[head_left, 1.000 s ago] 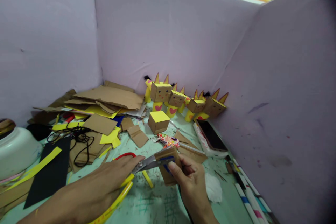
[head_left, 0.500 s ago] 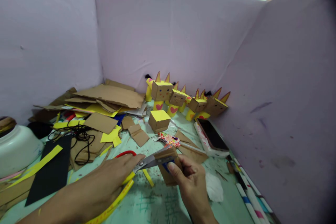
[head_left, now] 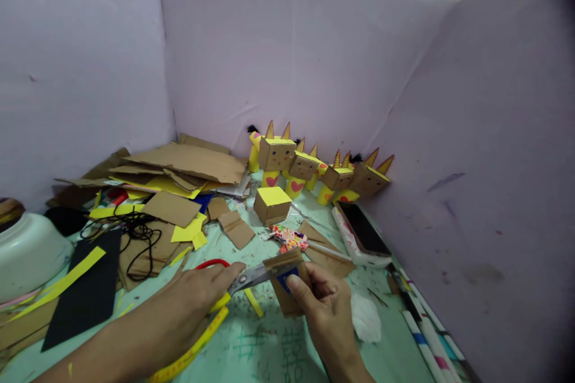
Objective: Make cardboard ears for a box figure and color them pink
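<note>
Cardboard piece [head_left: 287, 287] pinched in right hand [head_left: 326, 311] — left hand [head_left: 188, 305] works scissors [head_left: 245, 280].

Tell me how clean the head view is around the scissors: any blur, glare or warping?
Head view: the scissors and cardboard piece read slightly soft, without glare; lighting is even and dim, shadows faint; wide-angle warping bends the purple walls; the right corner darkens.

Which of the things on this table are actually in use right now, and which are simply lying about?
In use:
- scissors, in the left hand
- cardboard piece, held by the right hand

Lying about:
- cardboard figures
- yellow-topped box
- phone
- black cord
- white bowl
</note>
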A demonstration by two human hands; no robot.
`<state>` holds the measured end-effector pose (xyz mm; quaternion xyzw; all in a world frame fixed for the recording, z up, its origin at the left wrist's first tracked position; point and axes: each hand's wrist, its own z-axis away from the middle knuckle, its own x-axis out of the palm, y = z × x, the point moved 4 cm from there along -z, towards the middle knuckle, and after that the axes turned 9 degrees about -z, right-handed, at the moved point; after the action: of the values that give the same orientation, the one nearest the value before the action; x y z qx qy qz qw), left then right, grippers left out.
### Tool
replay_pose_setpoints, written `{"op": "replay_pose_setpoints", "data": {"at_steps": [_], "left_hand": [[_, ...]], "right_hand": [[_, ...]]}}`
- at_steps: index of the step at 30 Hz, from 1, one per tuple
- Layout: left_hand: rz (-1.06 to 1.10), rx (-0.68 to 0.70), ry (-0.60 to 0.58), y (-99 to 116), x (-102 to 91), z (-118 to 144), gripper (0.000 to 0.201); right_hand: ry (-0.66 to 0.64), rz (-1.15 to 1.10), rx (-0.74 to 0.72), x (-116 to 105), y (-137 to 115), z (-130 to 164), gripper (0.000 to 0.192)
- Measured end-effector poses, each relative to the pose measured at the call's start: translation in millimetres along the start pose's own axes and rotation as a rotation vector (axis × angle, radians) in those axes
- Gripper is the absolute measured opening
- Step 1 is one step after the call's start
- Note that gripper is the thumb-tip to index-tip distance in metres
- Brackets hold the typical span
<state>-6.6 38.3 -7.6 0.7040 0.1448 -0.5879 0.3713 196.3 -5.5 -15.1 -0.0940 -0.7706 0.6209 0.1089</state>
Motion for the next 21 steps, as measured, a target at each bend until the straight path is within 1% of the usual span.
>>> {"op": "replay_pose_setpoints", "data": {"at_steps": [4,8,12,15,19,21], "left_hand": [[-0.022,0.001,0.005,2,-1.4,0,0.048],[-0.026,0.002,0.016,0,-0.9,0,0.047],[0.002,0.022,-0.001,1,-1.9,-2,0.045],[0.082,0.042,-0.015,9,-8.9,-4,0.039],[0.295,0.07,-0.09,25,-21.3,-7,0.028],[0.38,0.048,-0.082,29,-24.6,-8,0.021]], "right_hand": [[0.006,-0.009,-0.001,0,0,-1,0.026],[-0.001,-0.021,0.035,-1,3,-2,0.027],[-0.005,0.001,0.051,-2,7,-2,0.029],[-0.015,-0.009,0.063,-3,9,-4,0.03],[-0.024,-0.041,0.125,-3,11,-7,0.029],[-0.028,-0.069,0.161,-2,11,-8,0.027]]}}
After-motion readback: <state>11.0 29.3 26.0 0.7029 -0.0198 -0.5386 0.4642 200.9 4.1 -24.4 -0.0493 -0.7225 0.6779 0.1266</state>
